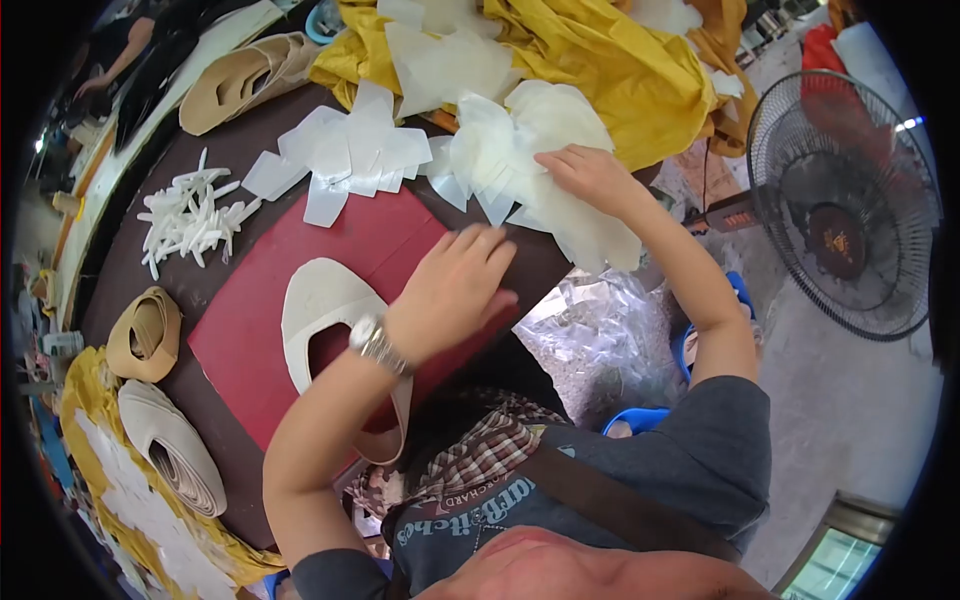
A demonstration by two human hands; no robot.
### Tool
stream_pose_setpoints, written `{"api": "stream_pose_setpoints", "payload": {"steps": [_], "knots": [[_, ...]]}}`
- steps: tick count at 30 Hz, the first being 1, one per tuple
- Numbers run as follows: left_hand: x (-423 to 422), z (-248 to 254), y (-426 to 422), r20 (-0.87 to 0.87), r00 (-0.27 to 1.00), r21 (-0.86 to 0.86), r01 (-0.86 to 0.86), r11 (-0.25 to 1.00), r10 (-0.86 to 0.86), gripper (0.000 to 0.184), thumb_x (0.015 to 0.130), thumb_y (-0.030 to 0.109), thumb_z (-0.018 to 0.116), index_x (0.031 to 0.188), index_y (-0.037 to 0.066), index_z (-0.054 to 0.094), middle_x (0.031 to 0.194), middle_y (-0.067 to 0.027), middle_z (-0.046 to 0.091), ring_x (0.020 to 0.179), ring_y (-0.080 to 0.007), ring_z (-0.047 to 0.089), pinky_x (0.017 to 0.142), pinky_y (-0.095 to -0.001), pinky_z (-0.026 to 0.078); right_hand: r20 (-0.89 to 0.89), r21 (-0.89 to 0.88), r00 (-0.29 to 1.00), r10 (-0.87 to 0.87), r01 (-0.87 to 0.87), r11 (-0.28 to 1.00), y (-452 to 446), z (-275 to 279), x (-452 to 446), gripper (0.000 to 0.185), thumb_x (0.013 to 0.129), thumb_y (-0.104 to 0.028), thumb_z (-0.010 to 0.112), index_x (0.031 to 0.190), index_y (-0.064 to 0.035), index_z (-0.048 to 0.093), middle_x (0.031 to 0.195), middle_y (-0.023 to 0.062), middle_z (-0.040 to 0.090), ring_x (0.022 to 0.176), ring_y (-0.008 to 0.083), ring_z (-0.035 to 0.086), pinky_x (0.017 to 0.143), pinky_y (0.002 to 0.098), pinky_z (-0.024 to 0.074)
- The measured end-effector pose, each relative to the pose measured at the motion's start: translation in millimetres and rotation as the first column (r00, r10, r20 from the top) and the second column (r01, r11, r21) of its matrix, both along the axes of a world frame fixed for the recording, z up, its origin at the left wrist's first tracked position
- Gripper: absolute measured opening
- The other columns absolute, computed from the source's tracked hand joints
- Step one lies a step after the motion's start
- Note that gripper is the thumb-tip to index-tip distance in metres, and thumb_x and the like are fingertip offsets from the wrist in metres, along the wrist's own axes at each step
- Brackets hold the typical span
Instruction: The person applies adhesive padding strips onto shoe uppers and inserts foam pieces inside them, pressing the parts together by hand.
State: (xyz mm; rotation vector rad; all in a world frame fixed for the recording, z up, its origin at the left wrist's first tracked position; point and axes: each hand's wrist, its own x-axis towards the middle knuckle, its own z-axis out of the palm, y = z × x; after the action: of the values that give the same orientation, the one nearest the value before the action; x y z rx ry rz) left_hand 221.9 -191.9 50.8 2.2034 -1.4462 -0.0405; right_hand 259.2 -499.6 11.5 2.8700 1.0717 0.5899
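My left hand (452,285), with a watch on its wrist, hovers over the red board (240,330), thumb apart from the fingers and nothing seen in it. Under that forearm lies a cream shoe upper (302,300) with a wide opening; the arm covers part of it. My right hand (590,180) rests on a loose pile of whitish translucent sheets (565,120) at the table's right edge. Its fingers lie on the top pieces, and the fingertips touch them. Beside this pile, flat cut pieces (345,150) of similar white material overlap each other above the board.
Small white sticks (190,215) are heaped at left. Nested shoe uppers stand around the table: a beige stack (240,85), a tan one (145,335) and a whitish one (170,445). Yellow sheeting (610,60) lies behind, a fan (840,200) at right. Another person's arm (120,60) shows top left.
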Motion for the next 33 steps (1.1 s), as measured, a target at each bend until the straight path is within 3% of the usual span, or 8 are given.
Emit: {"api": "stream_pose_setpoints", "payload": {"steps": [2, 3, 5, 7, 11, 16, 23, 33], "knots": [[26, -18, -22, 0.160, 0.985, -0.061, -0.060, 0.996, 0.069, 0.055, 0.079, 0.027, 0.073, 0.125, 0.006, 0.053, 0.129, -0.0140, 0.052, 0.120, -0.0307, 0.049, 0.096, -0.0411, 0.043, -0.039, 0.077, 0.999, -0.010, 0.013, 0.997, 0, 4, 5, 0.038, 0.075, -0.008, 0.065, 0.112, -0.0070, 0.061, 0.095, 0.0057, 0.065, 0.088, 0.0213, 0.063, 0.074, 0.0346, 0.0525], [39, -26, -29, 0.181, 0.981, -0.022, -0.070, 0.997, 0.073, 0.055, 0.083, 0.033, 0.069, 0.131, 0.013, 0.051, 0.135, -0.0117, 0.050, 0.122, -0.0325, 0.048, 0.098, -0.0473, 0.041, -0.009, 0.113, 0.999, -0.034, 0.035, 0.993, 2, 4, 8, 0.038, 0.073, -0.008, 0.066, 0.111, -0.0068, 0.061, 0.093, 0.0060, 0.065, 0.088, 0.0218, 0.063, 0.074, 0.0346, 0.0520], [50, -43, -36, 0.074, 0.990, 0.039, -0.126, 0.991, 0.123, 0.052, 0.086, 0.037, 0.066, 0.132, 0.016, 0.051, 0.137, -0.0088, 0.048, 0.124, -0.0327, 0.045, 0.098, -0.0507, 0.040, 0.048, 0.190, 0.996, -0.071, 0.060, 0.980, 12, 4, 17, 0.037, 0.071, -0.008, 0.070, 0.108, -0.0063, 0.062, 0.090, 0.0065, 0.065, 0.087, 0.0229, 0.062, 0.074, 0.0347, 0.0509], [55, -56, -35, -0.046, 0.988, 0.133, -0.139, 0.981, 0.146, 0.050, 0.089, 0.043, 0.060, 0.133, 0.019, 0.051, 0.141, -0.0043, 0.044, 0.129, -0.0311, 0.040, 0.098, -0.0536, 0.039, -0.002, 0.182, 0.999, -0.033, 0.033, 0.983, 17, 10, 21, 0.036, 0.071, -0.008, 0.070, 0.106, -0.0062, 0.062, 0.092, 0.0067, 0.064, 0.089, 0.0239, 0.062, 0.076, 0.0356, 0.0493], [52, -68, -30, 0.097, 0.985, 0.137, -0.152, 0.979, 0.140, 0.056, 0.089, 0.044, 0.060, 0.137, 0.019, 0.048, 0.146, -0.0038, 0.041, 0.132, -0.0298, 0.038, 0.098, -0.0499, 0.040, -0.013, 0.166, 1.000, -0.016, 0.018, 0.986, 26, 36, 3, 0.034, 0.071, -0.009, 0.070, 0.105, -0.0069, 0.062, 0.096, 0.0068, 0.063, 0.094, 0.0246, 0.061, 0.080, 0.0377, 0.0462], [52, -77, -33, 0.147, 0.973, 0.126, -0.197, 0.972, 0.178, 0.053, 0.087, 0.045, 0.060, 0.133, 0.020, 0.052, 0.144, -0.0007, 0.045, 0.130, -0.0263, 0.041, 0.094, -0.0468, 0.042, -0.008, -0.114, 0.996, 0.084, -0.084, 0.990, 13, 30, 6, 0.033, 0.071, -0.007, 0.068, 0.103, -0.0052, 0.060, 0.096, 0.0075, 0.062, 0.094, 0.0237, 0.060, 0.081, 0.0383, 0.0463], [47, -83, -35, 0.099, 0.968, 0.143, -0.242, 0.960, 0.230, 0.055, 0.085, 0.050, 0.063, 0.133, 0.024, 0.053, 0.145, 0.0027, 0.043, 0.134, -0.0239, 0.036, 0.099, -0.0470, 0.037, -0.004, -0.185, 0.982, 0.188, -0.185, 0.965, 13, 33, 14, 0.034, 0.073, -0.002, 0.068, 0.105, -0.0004, 0.060, 0.089, 0.0089, 0.062, 0.082, 0.0270, 0.060, 0.075, 0.0382, 0.0483], [49, -78, -38, 0.045, 0.972, 0.182, -0.236, 0.955, 0.231, 0.054, 0.085, 0.049, 0.063, 0.132, 0.025, 0.054, 0.145, 0.0034, 0.043, 0.135, -0.0224, 0.035, 0.100, -0.0460, 0.036, -0.004, -0.086, 0.999, -0.047, 0.046, 0.995, 2, 41, 57, 0.029, 0.078, 0.008, 0.057, 0.106, 0.0003, 0.059, 0.093, 0.0147, 0.058, 0.092, 0.0331, 0.055, 0.078, 0.0418, 0.0467]]}}
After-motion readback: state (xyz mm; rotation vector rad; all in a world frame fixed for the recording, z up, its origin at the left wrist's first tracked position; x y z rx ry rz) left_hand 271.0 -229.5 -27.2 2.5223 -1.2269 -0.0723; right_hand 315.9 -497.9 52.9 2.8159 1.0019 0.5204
